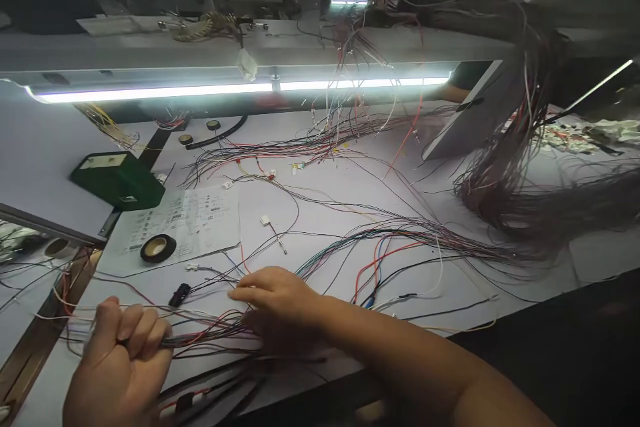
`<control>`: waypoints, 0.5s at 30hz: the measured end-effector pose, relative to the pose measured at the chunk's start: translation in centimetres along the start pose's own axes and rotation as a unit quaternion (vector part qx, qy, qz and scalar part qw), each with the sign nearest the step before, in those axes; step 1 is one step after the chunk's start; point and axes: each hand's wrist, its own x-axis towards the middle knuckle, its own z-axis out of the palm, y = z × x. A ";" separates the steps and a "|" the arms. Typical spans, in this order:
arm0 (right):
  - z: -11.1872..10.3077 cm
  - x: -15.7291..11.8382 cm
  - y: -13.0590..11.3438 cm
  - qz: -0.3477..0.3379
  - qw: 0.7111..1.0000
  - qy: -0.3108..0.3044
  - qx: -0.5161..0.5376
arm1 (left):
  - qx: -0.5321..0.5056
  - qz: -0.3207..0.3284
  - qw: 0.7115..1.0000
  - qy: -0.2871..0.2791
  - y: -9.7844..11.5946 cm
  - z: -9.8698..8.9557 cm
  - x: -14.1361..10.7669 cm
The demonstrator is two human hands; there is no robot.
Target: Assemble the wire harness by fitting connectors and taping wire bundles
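Note:
My left hand [123, 357], at the lower left, is closed in a fist round a bundle of thin wires [215, 330]. The loose ends of several wires stick out beyond its far left side. My right hand [280, 297] reaches in from the right over the same bundle, its visible fingers stretched to the left and apart. Its underside is dark and blurred, so contact with the wires is unclear. A black connector [180, 294] with wires lies just beyond my left hand. Close by rests a small grey connector [191, 267].
A printed sheet [210, 213] carries a roll of black tape [158, 248]. Behind it stands a green box [120, 180]. More wires [400, 223] spread across the white table, and a thick wire bundle [500, 173] hangs at the right. A lit tube [165, 91] runs under the shelf.

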 end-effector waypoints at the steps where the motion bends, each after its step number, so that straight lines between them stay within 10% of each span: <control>1: -1.4 -0.5 0.8 0.062 0.998 -0.007 -0.026 | -0.009 0.000 1.000 0.000 -0.3 -0.1 0.2; 7: -8.2 -2.6 7.5 0.279 0.948 -0.084 -0.128 | 0.015 -0.052 0.998 -0.015 -2.4 -0.4 3.0; 15: -8.3 -1.8 9.3 0.353 0.903 -0.161 -0.183 | -0.030 -0.080 0.996 -0.014 -3.9 -2.1 6.3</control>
